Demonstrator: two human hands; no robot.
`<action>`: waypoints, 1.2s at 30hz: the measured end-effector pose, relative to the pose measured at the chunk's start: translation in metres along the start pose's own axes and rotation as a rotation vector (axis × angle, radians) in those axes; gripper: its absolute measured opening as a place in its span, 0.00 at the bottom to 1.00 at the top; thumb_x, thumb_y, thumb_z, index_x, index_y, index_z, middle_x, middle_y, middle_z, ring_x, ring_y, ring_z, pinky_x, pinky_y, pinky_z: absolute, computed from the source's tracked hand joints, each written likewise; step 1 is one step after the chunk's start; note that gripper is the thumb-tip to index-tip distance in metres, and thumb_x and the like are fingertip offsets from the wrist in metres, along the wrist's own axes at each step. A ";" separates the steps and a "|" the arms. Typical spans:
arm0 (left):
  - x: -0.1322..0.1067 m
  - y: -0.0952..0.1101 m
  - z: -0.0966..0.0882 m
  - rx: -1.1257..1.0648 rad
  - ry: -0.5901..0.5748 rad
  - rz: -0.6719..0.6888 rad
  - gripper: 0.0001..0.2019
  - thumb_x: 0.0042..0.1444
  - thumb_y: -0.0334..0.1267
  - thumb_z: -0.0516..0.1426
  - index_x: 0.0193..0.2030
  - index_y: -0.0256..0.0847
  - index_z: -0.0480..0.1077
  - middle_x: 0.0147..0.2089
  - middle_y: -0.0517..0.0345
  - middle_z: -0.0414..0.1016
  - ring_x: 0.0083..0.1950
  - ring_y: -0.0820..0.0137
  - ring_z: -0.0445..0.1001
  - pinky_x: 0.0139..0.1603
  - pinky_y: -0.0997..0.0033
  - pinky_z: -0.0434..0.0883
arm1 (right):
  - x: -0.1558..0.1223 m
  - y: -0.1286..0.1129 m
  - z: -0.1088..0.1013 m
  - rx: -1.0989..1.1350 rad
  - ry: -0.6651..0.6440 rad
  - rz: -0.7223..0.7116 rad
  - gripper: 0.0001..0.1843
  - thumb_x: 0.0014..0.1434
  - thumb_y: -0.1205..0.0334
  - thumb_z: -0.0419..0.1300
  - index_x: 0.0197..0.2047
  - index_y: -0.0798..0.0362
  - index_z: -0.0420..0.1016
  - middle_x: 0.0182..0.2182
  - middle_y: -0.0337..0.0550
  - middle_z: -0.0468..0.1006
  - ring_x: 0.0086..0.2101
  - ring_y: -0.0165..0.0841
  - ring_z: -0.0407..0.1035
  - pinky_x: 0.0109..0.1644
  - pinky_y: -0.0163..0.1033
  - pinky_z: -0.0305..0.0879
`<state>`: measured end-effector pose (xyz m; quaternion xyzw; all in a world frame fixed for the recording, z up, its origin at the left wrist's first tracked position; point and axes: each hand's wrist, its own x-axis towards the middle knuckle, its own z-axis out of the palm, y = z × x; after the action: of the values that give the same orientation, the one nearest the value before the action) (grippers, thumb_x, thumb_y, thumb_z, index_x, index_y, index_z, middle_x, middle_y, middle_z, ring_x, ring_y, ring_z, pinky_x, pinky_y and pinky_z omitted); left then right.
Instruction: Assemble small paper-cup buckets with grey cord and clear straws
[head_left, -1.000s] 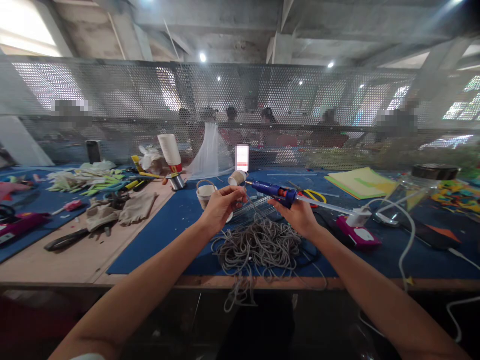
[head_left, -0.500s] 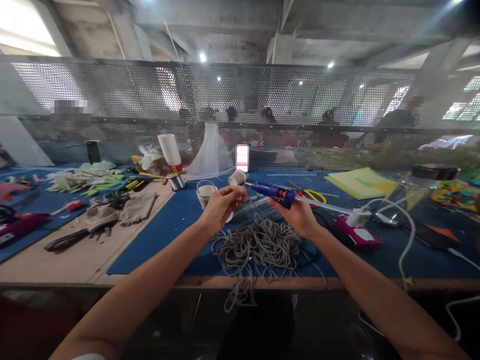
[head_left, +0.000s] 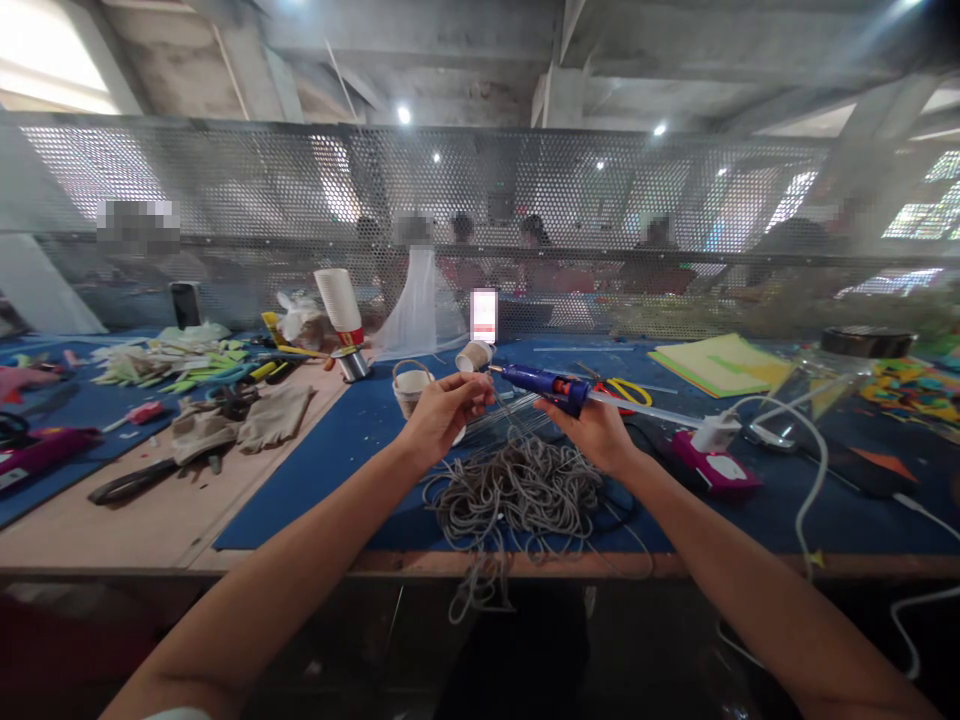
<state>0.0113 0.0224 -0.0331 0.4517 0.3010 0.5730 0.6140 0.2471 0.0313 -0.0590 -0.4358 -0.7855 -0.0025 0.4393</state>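
My right hand (head_left: 596,430) is wrapped round a blue hot glue gun (head_left: 544,382), a long clear glue stick (head_left: 637,408) coming out of its back. The gun's nozzle points left, close to the fingertips of my left hand (head_left: 450,405). Those fingers are pinched on a strand of grey cord, which rises from a tangled pile of cord (head_left: 517,495) between my forearms. Just behind the left fingertips a small cup (head_left: 474,356) lies tilted on its side. A small basket with a handle (head_left: 411,388) stands left of that hand, partly covered by it.
Paper cups (head_left: 339,300) are stacked on a metal can at back left. Work gloves (head_left: 276,415) lie left, near scraps (head_left: 165,360). Yellow-handled scissors (head_left: 628,392), a magenta power block (head_left: 716,465), coloured sheets (head_left: 716,362) and a clear jar (head_left: 817,390) are right. Mesh (head_left: 600,220) stands behind.
Both hands and the glue gun stay almost where they were, the nozzle still close to the left fingertips. The view has shifted very slightly.
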 end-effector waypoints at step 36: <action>0.000 0.000 -0.002 -0.017 -0.029 -0.047 0.09 0.50 0.35 0.68 0.35 0.32 0.78 0.32 0.55 0.76 0.31 0.76 0.74 0.30 0.80 0.70 | 0.002 -0.002 -0.004 0.008 -0.001 0.031 0.23 0.61 0.38 0.56 0.39 0.51 0.73 0.24 0.42 0.75 0.25 0.36 0.69 0.32 0.41 0.64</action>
<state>0.0094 0.0232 -0.0343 0.4478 0.2976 0.5544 0.6353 0.2477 0.0296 -0.0547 -0.4461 -0.7791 0.0076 0.4405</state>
